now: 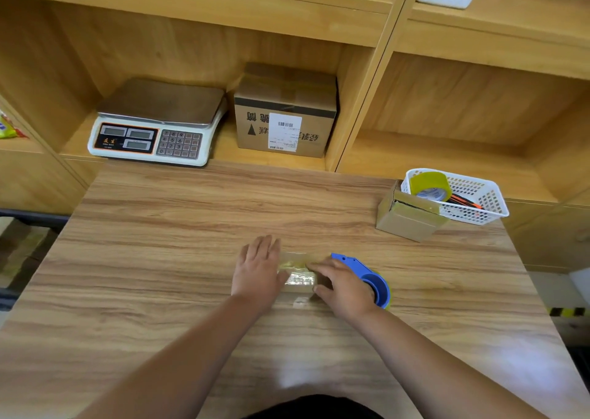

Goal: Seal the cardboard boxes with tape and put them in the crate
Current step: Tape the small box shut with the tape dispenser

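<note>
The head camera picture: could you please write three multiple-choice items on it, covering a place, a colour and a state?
1. Where does the scale stand? A on the table; B on the shelf, left of the large box; C on the floor.
2. What colour is the tape dispenser? A red; B blue; C white.
3. How is the left hand? A flat on the small box; B curled round a pen; C raised in the air.
Answers: 1 B, it sits in the shelf bay beside that box; 2 B, its frame is blue; 3 A, its fingers lie straight on the box.
</note>
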Motion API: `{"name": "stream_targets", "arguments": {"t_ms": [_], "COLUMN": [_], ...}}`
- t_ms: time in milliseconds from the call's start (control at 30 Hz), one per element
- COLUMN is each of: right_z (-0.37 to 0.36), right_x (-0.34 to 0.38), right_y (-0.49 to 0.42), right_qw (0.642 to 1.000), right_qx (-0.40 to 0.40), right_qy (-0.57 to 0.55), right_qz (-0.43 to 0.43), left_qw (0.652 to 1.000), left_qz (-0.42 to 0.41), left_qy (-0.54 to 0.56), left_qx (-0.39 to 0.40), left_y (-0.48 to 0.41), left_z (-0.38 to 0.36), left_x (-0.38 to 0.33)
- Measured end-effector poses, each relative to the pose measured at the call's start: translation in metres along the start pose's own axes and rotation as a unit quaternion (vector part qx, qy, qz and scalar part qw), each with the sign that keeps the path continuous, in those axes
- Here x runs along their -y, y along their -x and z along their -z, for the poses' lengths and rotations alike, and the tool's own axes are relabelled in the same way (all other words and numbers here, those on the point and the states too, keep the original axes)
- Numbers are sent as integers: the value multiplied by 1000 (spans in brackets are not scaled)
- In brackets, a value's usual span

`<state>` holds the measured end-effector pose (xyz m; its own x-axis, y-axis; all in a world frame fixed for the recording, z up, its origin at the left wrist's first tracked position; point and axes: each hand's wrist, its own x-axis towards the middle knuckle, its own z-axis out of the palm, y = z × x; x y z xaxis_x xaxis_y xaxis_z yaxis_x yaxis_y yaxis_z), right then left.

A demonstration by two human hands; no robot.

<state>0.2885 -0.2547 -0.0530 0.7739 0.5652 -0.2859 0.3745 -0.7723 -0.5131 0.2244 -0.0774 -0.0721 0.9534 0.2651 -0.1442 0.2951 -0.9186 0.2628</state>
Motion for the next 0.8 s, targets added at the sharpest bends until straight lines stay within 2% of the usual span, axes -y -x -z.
{"name": "stream_targets", "arguments": {"t_ms": [167, 533, 667, 800], "right_z": [-3, -13, -14, -9], "right_x": [-2, -14, -21, -32], "right_y": [3, 4, 6, 13], "right_qw": [999, 998, 995, 986], "right_qx": [-27, -53, -86, -152], "right_qy": [-13, -10, -21, 37], "right_qz": [-31, -43, -46, -64], "left_qw": [988, 975, 966, 970], "left_qz": [-77, -65, -64, -61], "left_qy": [-123, -186, -220, -202], "left_qx": [50, 104, 120, 119], "left_y": [-8, -12, -16, -13], "left_z": [-10, -11, -8, -9], "left_x": [-3, -11, -17, -14]}}
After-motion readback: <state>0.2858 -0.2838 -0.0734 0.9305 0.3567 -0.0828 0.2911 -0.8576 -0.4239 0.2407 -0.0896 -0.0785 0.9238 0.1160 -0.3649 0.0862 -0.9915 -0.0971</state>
